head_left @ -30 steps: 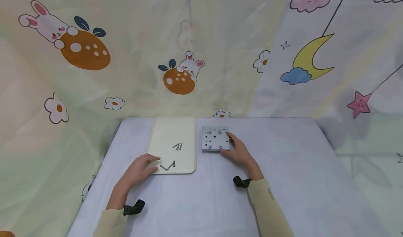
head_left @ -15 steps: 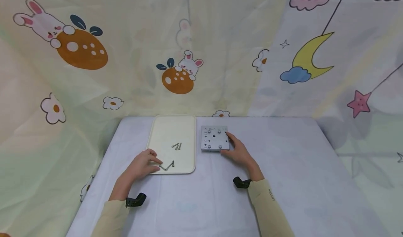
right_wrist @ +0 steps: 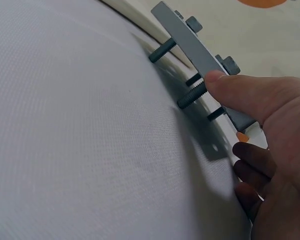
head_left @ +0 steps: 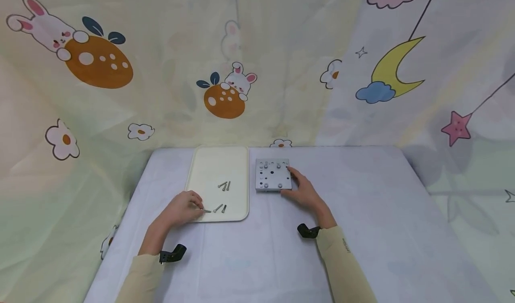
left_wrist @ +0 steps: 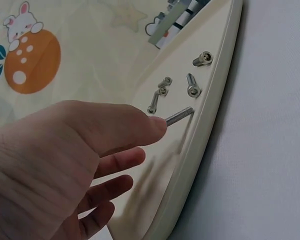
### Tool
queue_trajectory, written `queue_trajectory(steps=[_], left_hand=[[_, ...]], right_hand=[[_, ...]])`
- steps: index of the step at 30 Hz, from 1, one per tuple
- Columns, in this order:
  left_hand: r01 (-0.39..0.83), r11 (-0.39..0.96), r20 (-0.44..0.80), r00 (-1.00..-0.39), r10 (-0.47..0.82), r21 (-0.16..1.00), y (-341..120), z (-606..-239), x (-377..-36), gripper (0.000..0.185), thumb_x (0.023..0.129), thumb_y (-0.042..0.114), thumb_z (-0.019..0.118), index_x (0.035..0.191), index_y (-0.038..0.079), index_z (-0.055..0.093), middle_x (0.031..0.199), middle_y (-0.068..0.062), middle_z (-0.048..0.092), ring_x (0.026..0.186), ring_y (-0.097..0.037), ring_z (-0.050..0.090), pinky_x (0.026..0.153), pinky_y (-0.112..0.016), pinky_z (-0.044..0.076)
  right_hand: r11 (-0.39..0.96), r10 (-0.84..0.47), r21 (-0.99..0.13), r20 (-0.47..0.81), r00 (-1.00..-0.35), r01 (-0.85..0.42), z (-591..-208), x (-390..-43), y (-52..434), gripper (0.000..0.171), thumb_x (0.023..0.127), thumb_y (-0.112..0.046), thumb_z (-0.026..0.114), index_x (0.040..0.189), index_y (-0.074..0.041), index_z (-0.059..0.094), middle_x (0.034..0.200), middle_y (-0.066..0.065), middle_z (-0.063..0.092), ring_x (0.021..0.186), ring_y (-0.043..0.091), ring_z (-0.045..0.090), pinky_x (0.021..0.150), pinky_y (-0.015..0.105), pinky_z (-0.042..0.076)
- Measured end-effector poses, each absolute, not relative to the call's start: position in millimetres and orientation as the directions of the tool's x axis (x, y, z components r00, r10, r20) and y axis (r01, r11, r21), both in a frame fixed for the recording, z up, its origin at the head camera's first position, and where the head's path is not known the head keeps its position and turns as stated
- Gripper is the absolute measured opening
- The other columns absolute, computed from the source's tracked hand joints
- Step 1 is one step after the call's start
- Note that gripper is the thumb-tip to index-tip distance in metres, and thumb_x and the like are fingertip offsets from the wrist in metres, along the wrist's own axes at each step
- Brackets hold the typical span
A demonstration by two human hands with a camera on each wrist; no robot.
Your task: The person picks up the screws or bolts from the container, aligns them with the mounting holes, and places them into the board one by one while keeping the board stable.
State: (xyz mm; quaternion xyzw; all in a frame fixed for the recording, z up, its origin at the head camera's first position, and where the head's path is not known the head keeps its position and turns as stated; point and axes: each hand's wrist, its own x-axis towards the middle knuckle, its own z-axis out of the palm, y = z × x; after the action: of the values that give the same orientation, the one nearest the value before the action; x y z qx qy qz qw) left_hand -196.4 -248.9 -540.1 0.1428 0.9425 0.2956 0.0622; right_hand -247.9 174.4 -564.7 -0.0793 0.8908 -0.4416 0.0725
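My left hand [head_left: 180, 210] is over the near left corner of a cream tray [head_left: 215, 162]. It pinches a silver bolt [left_wrist: 179, 116]; the threaded end shows past the thumb, and the rest is hidden. Several loose socket-head bolts [head_left: 224, 185] lie on the tray, two of them just right of that hand. My right hand [head_left: 306, 196] grips a square grey metal plate [head_left: 276, 178] by its right side and near edge. Bolts stand in holes near the plate's corners. In the right wrist view, threaded shanks [right_wrist: 163, 50] stick out beneath the plate, with my thumb against its edge.
A white cloth [head_left: 249, 258] covers the table. The plate is to the right of the tray, a narrow gap between them. Behind the table hangs a printed curtain [head_left: 281, 106]. Each wrist wears a black camera mount [head_left: 173, 253].
My left hand has moved slightly right and closed its fingers on one bolt. The two bolts beside it have shifted apart. My right hand keeps its grip on the plate; the head view tilts slightly.
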Motion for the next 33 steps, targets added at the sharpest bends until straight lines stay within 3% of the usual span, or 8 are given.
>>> queue_trajectory(steps=[8, 16, 24, 33], left_hand=[[0.203, 0.683, 0.028, -0.966, 0.258, 0.702, -243.8, -539.1, -197.2, 0.012, 0.082, 0.014, 0.079, 0.079, 0.020, 0.068, 0.092, 0.007, 0.065, 0.097, -0.020, 0.060, 0.090, -0.047, 0.046], [0.297, 0.673, 0.157, -0.952, 0.261, 0.677, -219.9, -523.4, -208.7, 0.011, 0.080, 0.018, 0.080, 0.076, 0.022, 0.071, 0.091, 0.008, 0.066, 0.095, -0.018, 0.059, 0.087, -0.048, 0.047], [0.360, 0.668, 0.213, -0.931, 0.295, 0.651, -192.0, -510.8, -220.8, 0.014, 0.078, 0.021, 0.082, 0.071, 0.023, 0.070, 0.094, 0.004, 0.067, 0.100, -0.019, 0.057, 0.088, -0.045, 0.047], [0.425, 0.625, 0.260, -0.903, 0.342, 0.655, -154.0, -504.8, -242.8, 0.015, 0.077, 0.022, 0.083, 0.069, 0.024, 0.071, 0.091, 0.009, 0.066, 0.097, -0.014, 0.057, 0.085, -0.044, 0.048]], right_hand=[[0.602, -0.212, -0.795, -0.067, -0.975, -0.076, -563.2, -246.6, 172.5, 0.089, 0.083, -0.033, 0.078, 0.154, -0.022, 0.026, 0.156, 0.011, 0.029, 0.144, 0.030, 0.020, 0.114, 0.047, 0.017], [0.612, -0.193, -0.789, -0.084, -0.978, -0.053, -559.1, -242.1, 172.0, 0.091, 0.082, -0.033, 0.079, 0.154, -0.021, 0.025, 0.156, 0.010, 0.028, 0.144, 0.031, 0.019, 0.114, 0.049, 0.015], [0.610, -0.187, -0.791, -0.090, -0.978, -0.044, -563.1, -240.8, 174.1, 0.091, 0.081, -0.037, 0.079, 0.154, -0.025, 0.027, 0.156, 0.008, 0.029, 0.144, 0.030, 0.020, 0.114, 0.050, 0.016], [0.627, -0.184, -0.777, -0.073, -0.980, -0.060, -561.2, -236.1, 175.4, 0.089, 0.082, -0.035, 0.078, 0.154, -0.024, 0.027, 0.156, 0.009, 0.029, 0.144, 0.031, 0.020, 0.114, 0.050, 0.018]])
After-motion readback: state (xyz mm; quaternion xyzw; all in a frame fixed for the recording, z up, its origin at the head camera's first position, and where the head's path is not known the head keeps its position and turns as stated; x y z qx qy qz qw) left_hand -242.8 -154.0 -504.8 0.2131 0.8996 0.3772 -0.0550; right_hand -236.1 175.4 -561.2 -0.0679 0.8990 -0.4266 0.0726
